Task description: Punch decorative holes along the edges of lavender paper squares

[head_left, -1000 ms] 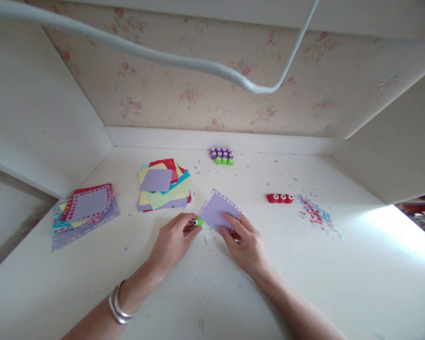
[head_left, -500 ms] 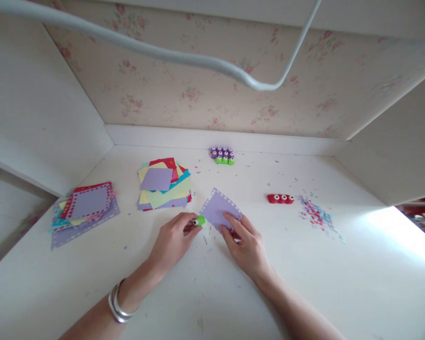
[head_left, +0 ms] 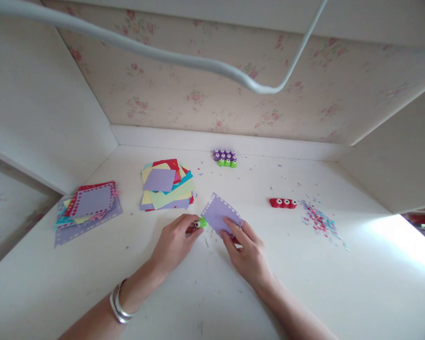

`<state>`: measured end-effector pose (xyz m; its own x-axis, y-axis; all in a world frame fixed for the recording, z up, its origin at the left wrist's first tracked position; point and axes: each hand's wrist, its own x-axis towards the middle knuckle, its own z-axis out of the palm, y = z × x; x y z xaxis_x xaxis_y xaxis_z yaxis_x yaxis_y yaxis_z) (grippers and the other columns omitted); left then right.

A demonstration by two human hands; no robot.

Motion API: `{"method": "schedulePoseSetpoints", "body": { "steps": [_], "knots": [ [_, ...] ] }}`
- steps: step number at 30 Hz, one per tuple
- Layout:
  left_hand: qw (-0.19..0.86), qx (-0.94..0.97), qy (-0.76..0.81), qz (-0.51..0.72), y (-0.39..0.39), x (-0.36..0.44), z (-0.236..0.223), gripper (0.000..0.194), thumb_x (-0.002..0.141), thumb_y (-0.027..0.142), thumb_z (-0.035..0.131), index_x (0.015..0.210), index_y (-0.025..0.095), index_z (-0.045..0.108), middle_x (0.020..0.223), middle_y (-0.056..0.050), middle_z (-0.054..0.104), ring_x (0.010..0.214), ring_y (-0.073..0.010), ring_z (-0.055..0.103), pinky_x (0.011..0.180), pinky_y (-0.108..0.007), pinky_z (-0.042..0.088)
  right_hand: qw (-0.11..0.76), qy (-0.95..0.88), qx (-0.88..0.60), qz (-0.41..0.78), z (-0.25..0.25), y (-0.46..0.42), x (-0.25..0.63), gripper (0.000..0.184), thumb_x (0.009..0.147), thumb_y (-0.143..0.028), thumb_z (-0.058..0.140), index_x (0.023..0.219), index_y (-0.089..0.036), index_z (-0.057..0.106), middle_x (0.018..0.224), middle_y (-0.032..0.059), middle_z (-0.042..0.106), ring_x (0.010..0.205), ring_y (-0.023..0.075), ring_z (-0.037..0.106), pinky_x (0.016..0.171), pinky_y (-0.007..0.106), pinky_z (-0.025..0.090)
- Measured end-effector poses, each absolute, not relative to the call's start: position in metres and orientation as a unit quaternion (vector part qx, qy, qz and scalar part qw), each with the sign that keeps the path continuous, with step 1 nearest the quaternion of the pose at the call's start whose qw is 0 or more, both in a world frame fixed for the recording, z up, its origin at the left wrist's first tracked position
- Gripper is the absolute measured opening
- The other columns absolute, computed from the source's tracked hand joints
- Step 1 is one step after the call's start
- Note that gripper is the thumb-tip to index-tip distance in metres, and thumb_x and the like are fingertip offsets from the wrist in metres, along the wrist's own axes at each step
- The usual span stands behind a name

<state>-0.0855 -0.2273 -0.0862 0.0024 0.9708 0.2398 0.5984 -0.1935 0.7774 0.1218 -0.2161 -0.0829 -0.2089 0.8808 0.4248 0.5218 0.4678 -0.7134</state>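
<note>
Between thumb and fingers my left hand (head_left: 175, 238) grips a small green paper punch (head_left: 202, 222) with a white-and-black button. The punch sits at the left corner of a purple sheet of paper (head_left: 220, 213). My right hand (head_left: 246, 250) pinches that sheet near its lower right edge, fingers on top. Rows of punched holes run along the sheet's two upper edges. Its lower edges are partly hidden by my right fingers. I cannot tell how far the paper reaches into the punch.
A pile of coloured paper (head_left: 159, 180) lies left of the middle, and a stack of hole-edged sheets (head_left: 94, 200) farther left. Purple and green punches (head_left: 225, 157) stand near the back wall. Three red punches (head_left: 283, 203) and punched-out confetti (head_left: 318, 219) lie to the right.
The camera view has shifted slightly. Both hands keep their hold on the punch and the purple paper, and the punch's tilt looks slightly different.
</note>
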Motion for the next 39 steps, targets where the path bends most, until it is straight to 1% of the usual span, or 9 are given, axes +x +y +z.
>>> {"method": "schedulePoseSetpoints", "body": {
  "steps": [9, 16, 22, 27, 34, 39],
  "knots": [
    [0.227, 0.668, 0.596, 0.382, -0.2276, -0.0847, -0.0859, 0.020, 0.087, 0.028, 0.064, 0.106, 0.022, 0.060, 0.097, -0.002, 0.068, 0.078, -0.0149, 0.068, 0.076, -0.028, 0.058, 0.426, -0.754, -0.449, 0.220, -0.0829, -0.2142, 0.1214, 0.030, 0.091, -0.024, 0.057, 0.120, -0.023, 0.064, 0.105, 0.0074, 0.065, 0.070, 0.0116, 0.068, 0.064, 0.022, 0.063],
    [0.225, 0.680, 0.585, 0.381, -0.2277, -0.0837, -0.0845, 0.020, 0.087, 0.025, 0.063, 0.107, 0.022, 0.061, 0.100, -0.003, 0.067, 0.077, -0.0144, 0.067, 0.076, -0.029, 0.058, 0.436, -0.750, -0.445, 0.220, -0.0856, -0.2145, 0.1217, 0.030, 0.090, -0.021, 0.059, 0.119, -0.024, 0.065, 0.108, 0.0073, 0.065, 0.081, 0.0148, 0.070, 0.070, 0.024, 0.063],
    [0.236, 0.675, 0.582, 0.388, -0.2275, -0.0859, -0.0880, 0.019, 0.088, 0.023, 0.062, 0.107, 0.023, 0.060, 0.102, -0.001, 0.066, 0.080, -0.0130, 0.068, 0.078, -0.027, 0.057, 0.456, -0.727, -0.448, 0.251, -0.0844, -0.2147, 0.1210, 0.030, 0.089, -0.020, 0.060, 0.118, -0.025, 0.066, 0.110, 0.0067, 0.064, 0.080, 0.0128, 0.069, 0.068, 0.020, 0.063],
    [0.233, 0.675, 0.582, 0.388, -0.2277, -0.0874, -0.0898, 0.020, 0.087, 0.022, 0.063, 0.107, 0.023, 0.059, 0.100, -0.001, 0.067, 0.081, -0.0133, 0.068, 0.078, -0.027, 0.057, 0.455, -0.725, -0.451, 0.253, -0.0833, -0.2139, 0.1200, 0.029, 0.089, -0.020, 0.059, 0.118, -0.024, 0.066, 0.108, 0.0062, 0.065, 0.074, 0.0113, 0.069, 0.066, 0.020, 0.062],
    [0.223, 0.684, 0.583, 0.377, -0.2287, -0.0856, -0.0849, 0.019, 0.087, 0.022, 0.063, 0.106, 0.023, 0.059, 0.101, 0.000, 0.067, 0.080, -0.0132, 0.068, 0.079, -0.027, 0.056, 0.449, -0.740, -0.443, 0.232, -0.0813, -0.2138, 0.1197, 0.029, 0.089, -0.019, 0.060, 0.118, -0.024, 0.065, 0.104, 0.0058, 0.065, 0.074, 0.0115, 0.068, 0.067, 0.021, 0.062],
    [0.228, 0.686, 0.576, 0.382, -0.2279, -0.0855, -0.0838, 0.020, 0.088, 0.020, 0.063, 0.106, 0.024, 0.058, 0.103, -0.001, 0.066, 0.082, -0.0129, 0.068, 0.080, -0.027, 0.056, 0.435, -0.752, -0.447, 0.212, -0.0835, -0.2123, 0.1206, 0.028, 0.090, -0.020, 0.059, 0.117, -0.024, 0.065, 0.107, 0.0077, 0.065, 0.082, 0.0149, 0.069, 0.072, 0.025, 0.063]
  ]
}}
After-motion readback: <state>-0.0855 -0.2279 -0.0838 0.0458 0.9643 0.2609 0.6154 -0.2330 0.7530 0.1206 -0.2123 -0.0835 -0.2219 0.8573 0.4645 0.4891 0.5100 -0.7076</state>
